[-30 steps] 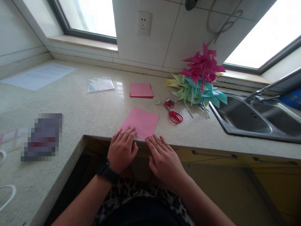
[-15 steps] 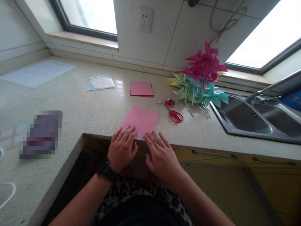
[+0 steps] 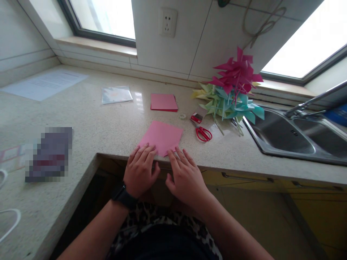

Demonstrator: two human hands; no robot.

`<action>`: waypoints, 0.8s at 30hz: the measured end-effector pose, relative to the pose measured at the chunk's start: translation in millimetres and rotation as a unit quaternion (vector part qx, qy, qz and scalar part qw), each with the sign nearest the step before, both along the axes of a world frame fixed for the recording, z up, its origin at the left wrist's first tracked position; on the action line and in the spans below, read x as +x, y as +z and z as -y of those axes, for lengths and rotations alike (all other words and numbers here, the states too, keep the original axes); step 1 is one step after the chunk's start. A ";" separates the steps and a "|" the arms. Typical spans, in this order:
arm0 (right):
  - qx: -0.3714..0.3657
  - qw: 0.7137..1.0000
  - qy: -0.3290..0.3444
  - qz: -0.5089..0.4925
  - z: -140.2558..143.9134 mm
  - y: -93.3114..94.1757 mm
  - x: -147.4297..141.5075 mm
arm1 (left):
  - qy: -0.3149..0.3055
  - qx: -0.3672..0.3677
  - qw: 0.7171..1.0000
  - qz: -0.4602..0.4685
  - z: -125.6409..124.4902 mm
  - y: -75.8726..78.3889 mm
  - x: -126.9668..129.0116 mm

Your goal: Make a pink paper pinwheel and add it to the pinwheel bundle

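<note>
The pink sheet (image 3: 162, 135) lies flat at the front edge of the counter (image 3: 116, 126), probably so that it can be pressed easily. The left hand (image 3: 141, 169) and the right hand (image 3: 187, 175) each have a wide, flat grip, laid on the sheet's near side and closed around nothing, apparently to steady it; red scissors (image 3: 204, 134) rest nearby, seemingly within reach

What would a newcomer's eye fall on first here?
Probably the pile of magenta, yellow, green and turquoise pinwheels, left of the steel sink. Next, the pink paper square at the front edge of the speckled counter, with the left hand and right hand touching its near sides. Red-handled metal scissors lie to its right.
</note>
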State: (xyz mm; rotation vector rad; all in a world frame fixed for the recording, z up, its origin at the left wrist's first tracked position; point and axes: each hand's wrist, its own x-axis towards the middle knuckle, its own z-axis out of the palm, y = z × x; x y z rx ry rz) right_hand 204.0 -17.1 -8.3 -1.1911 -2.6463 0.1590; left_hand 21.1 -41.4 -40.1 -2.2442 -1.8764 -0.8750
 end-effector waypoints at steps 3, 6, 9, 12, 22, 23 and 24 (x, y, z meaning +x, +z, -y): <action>0.011 1.000 0.017 -0.005 -1.6 -2.1 2.7 | 0.004 0.017 1.000 -0.001 2.5 1.1 1.1; 0.021 0.999 0.035 -0.013 -3.8 -2.1 5.5 | -0.011 0.047 0.999 -0.002 5.2 1.5 4.9; 0.028 0.998 0.052 -0.034 -7.7 -1.0 9.1 | -0.044 0.028 0.999 -0.003 4.0 2.0 9.0; 0.029 0.996 0.057 -0.062 -13.8 -2.6 13.9 | -0.053 0.003 0.999 -0.008 0.2 1.6 10.6; 0.053 0.997 0.009 -0.059 -30.8 -12.1 17.3 | -0.078 -0.026 0.996 -0.020 -8.8 2.2 11.9; 0.051 0.997 0.006 -0.059 -31.6 -11.7 17.0 | -0.079 -0.029 0.996 -0.020 -10.4 3.1 11.8; 0.049 0.997 0.005 -0.058 -32.0 -11.5 17.0 | -0.080 -0.032 0.996 -0.019 -11.9 3.9 11.5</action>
